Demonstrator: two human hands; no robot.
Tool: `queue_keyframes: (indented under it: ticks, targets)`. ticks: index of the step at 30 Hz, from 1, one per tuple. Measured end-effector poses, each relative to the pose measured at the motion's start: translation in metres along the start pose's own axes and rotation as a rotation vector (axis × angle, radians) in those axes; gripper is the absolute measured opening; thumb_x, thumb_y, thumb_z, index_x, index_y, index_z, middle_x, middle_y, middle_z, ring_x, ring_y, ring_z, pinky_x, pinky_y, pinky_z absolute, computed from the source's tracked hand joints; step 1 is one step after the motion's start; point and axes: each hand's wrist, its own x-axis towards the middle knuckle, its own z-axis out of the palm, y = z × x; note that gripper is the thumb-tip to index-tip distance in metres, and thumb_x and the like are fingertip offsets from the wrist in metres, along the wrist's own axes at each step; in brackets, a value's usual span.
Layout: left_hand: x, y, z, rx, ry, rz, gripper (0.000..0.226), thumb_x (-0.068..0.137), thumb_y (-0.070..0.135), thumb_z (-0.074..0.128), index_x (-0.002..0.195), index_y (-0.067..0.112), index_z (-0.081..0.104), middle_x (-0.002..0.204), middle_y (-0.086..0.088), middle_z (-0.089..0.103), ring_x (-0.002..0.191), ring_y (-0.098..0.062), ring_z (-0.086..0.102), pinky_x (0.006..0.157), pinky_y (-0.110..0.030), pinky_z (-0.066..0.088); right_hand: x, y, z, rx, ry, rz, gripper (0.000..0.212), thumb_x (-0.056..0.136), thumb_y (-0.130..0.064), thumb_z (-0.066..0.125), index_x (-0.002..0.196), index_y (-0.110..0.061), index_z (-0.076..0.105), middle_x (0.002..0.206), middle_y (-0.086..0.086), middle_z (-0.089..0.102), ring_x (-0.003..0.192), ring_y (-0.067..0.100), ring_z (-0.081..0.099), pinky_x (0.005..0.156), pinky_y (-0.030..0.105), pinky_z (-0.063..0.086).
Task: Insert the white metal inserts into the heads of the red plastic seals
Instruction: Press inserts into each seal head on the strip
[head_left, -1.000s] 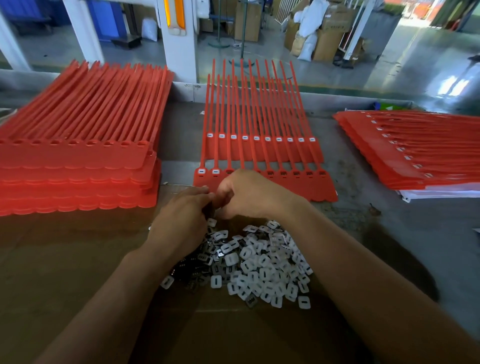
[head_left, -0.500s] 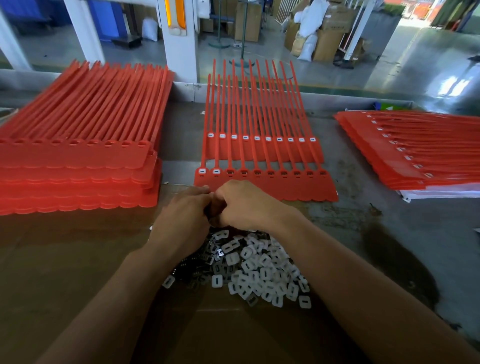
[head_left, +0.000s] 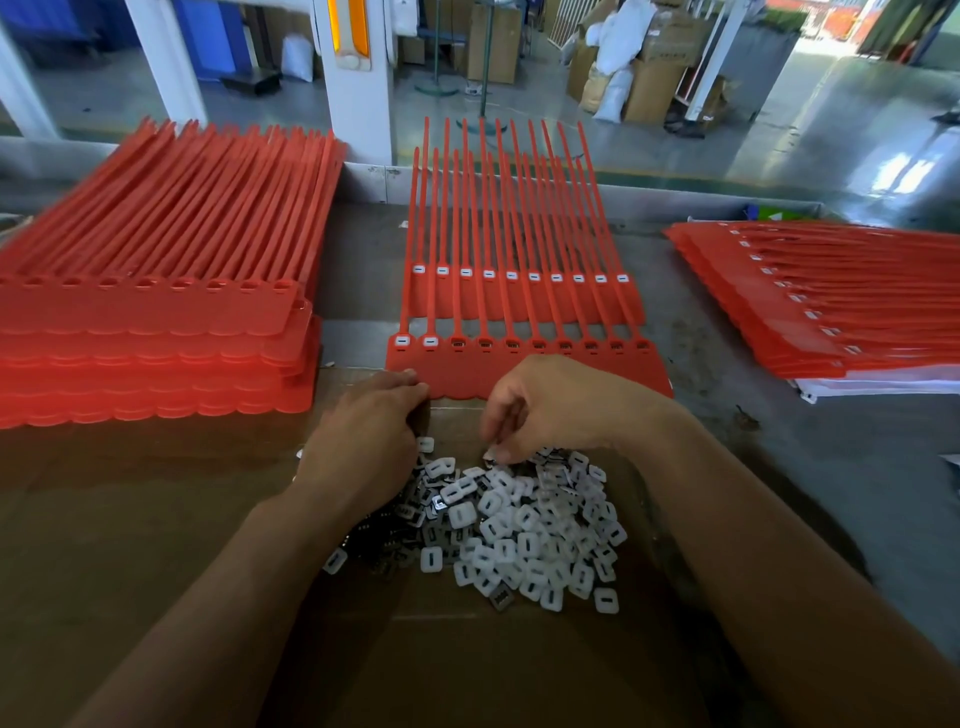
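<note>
Both hands have parted since a moment ago. The right hand (head_left: 540, 410) has dropped to the far edge of the pile of white inserts (head_left: 524, 525), its fingers curled down and pinching one insert (head_left: 500, 456). The left hand (head_left: 363, 447) lies palm down over the pile's left side, fingers nearly straight, tips touching the near edge of the front strip of seals (head_left: 545, 374); anything under the palm is hidden. That strip's two leftmost heads carry inserts, and every head on the rear strip (head_left: 524, 306) does. A tall stack of seals (head_left: 156, 332) crowds the left and a lower stack (head_left: 831, 312) the right, with bare counter (head_left: 753, 467) between. The pile sits on cardboard (head_left: 130, 519).
</note>
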Motion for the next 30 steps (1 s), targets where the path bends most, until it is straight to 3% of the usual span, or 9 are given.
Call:
queue_keyframes:
  ticks: [4, 13, 17, 19, 24, 30]
  targets:
    - [0.0, 0.0, 0.0, -0.007, -0.006, -0.006, 0.05, 0.087, 0.001, 0.04, 0.133, 0.017, 0.047, 0.146, 0.004, 0.035, 0.134, -0.015, 0.03, 0.112, -0.035, 0.023, 0.0, 0.002, 0.003, -0.04, -0.01, 0.006, 0.014, 0.076, -0.022, 0.075, 0.073, -0.028, 0.062, 0.076, -0.013, 0.062, 0.074, 0.003, 0.059, 0.07, 0.022, 0.051]
    - [-0.001, 0.001, -0.001, -0.009, 0.0, -0.004, 0.047, 0.088, 0.003, 0.04, 0.133, 0.016, 0.048, 0.145, 0.004, 0.037, 0.133, -0.015, 0.031, 0.112, -0.031, 0.023, 0.0, 0.005, 0.002, 0.029, 0.072, -0.064, 0.01, 0.079, -0.02, 0.071, 0.074, -0.027, 0.065, 0.079, -0.011, 0.066, 0.077, 0.006, 0.063, 0.076, 0.024, 0.053]
    - [-0.001, 0.001, -0.001, -0.016, -0.009, -0.006, 0.047, 0.089, 0.003, 0.04, 0.133, 0.017, 0.047, 0.146, 0.004, 0.035, 0.134, -0.014, 0.029, 0.111, -0.031, 0.021, 0.001, 0.006, 0.005, 0.095, 0.174, -0.113, 0.006, 0.083, -0.024, 0.067, 0.078, -0.023, 0.068, 0.074, -0.013, 0.065, 0.065, -0.007, 0.059, 0.06, 0.008, 0.046]
    - [-0.001, 0.001, -0.001, -0.014, -0.011, -0.005, 0.047, 0.089, 0.004, 0.04, 0.134, 0.017, 0.047, 0.146, 0.004, 0.035, 0.134, -0.014, 0.029, 0.111, -0.031, 0.022, 0.001, 0.006, 0.007, 0.13, 0.285, -0.141, 0.008, 0.085, -0.021, 0.064, 0.078, -0.019, 0.067, 0.07, -0.014, 0.063, 0.058, -0.01, 0.057, 0.052, 0.008, 0.042]
    - [-0.002, 0.001, -0.002, -0.018, -0.008, 0.0, 0.046, 0.089, 0.004, 0.04, 0.133, 0.017, 0.047, 0.146, 0.004, 0.036, 0.134, -0.015, 0.03, 0.112, -0.033, 0.023, 0.009, 0.007, 0.004, 0.401, 0.41, -0.049, 0.013, 0.093, -0.012, 0.05, 0.08, -0.016, 0.054, 0.077, 0.001, 0.067, 0.06, 0.007, 0.067, 0.051, 0.014, 0.049]
    - [-0.003, 0.002, -0.002, -0.016, 0.003, -0.003, 0.047, 0.088, 0.004, 0.041, 0.133, 0.018, 0.048, 0.145, 0.005, 0.037, 0.133, -0.014, 0.031, 0.11, -0.031, 0.023, 0.02, 0.015, -0.003, 0.4, 0.468, 0.01, 0.016, 0.082, -0.003, 0.066, 0.076, -0.015, 0.056, 0.078, 0.004, 0.066, 0.072, 0.015, 0.069, 0.062, 0.021, 0.057]
